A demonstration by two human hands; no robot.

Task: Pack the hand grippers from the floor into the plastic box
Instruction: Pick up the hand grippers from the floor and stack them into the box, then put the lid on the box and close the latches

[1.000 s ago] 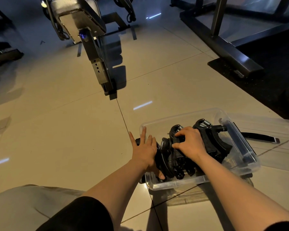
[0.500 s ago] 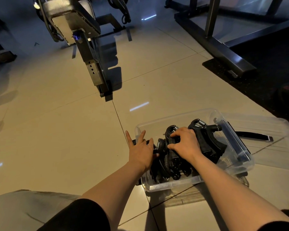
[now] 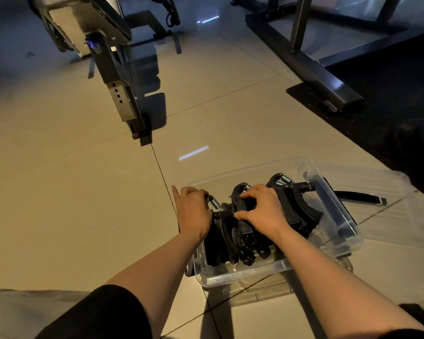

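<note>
Several hand grippers lying under both hands inside plastic box; left hand curling around leftmost gripper, right hand gripping middle ones.

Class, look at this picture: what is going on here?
A person kneeling on a tiled floor is packing black hand grippers into a clear plastic box. The left hand grips one at the box's left end, and the right hand presses on the middle ones. The box's lid lies beside it.
</note>
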